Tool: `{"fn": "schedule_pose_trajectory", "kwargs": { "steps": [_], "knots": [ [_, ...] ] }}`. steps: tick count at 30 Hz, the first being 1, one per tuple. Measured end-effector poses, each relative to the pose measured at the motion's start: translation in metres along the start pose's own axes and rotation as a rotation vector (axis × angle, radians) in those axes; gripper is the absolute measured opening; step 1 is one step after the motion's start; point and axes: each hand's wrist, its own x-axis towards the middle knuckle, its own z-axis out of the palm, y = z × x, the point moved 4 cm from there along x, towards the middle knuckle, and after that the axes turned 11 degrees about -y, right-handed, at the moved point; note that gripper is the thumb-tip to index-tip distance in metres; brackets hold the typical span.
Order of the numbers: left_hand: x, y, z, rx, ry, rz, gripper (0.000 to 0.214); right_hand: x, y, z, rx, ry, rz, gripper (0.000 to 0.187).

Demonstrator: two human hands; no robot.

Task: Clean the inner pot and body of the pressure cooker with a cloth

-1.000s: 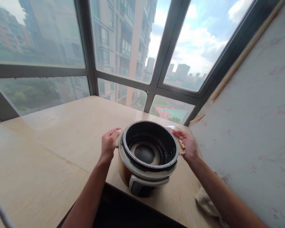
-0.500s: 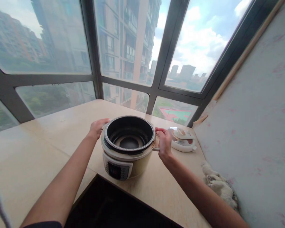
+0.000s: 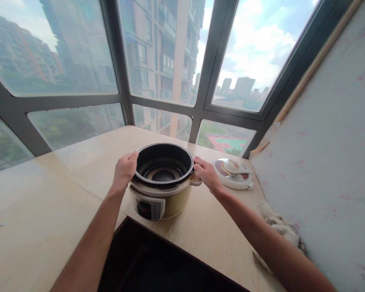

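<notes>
An electric pressure cooker (image 3: 178, 202) with a cream and pale gold body stands lidless on the ledge, its control panel facing the front left. Inside its black rim the dark interior (image 3: 162, 162) shows, with a round disc at the bottom. My left hand (image 3: 126, 169) is closed on the rim at the left side. On the right, my right hand (image 3: 207, 172) pinches the rim above the side handle (image 3: 196, 180). Fingertips of both hands are partly hidden. The white lid (image 3: 235, 174) lies to the right, beyond my right hand.
The pale ledge (image 3: 63, 202) has a dark recess (image 3: 158, 259) cut into its front. A bunched cloth (image 3: 281, 229) lies along the papered wall (image 3: 331, 162) at right. Grey-framed windows (image 3: 197, 113) close off the back.
Both hands have moved from the cooker's sides up to its black rim. My left fingers have curled into a grip. The view has shifted slightly.
</notes>
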Motion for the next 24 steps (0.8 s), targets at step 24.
{"fn": "schedule_pose_trajectory", "kwargs": {
  "steps": [24],
  "knots": [
    [-0.037,0.127,-0.001,-0.872,0.066,0.211,0.022,-0.01,-0.112,0.006,0.467,-0.082,-0.286,0.037]
  ]
}}
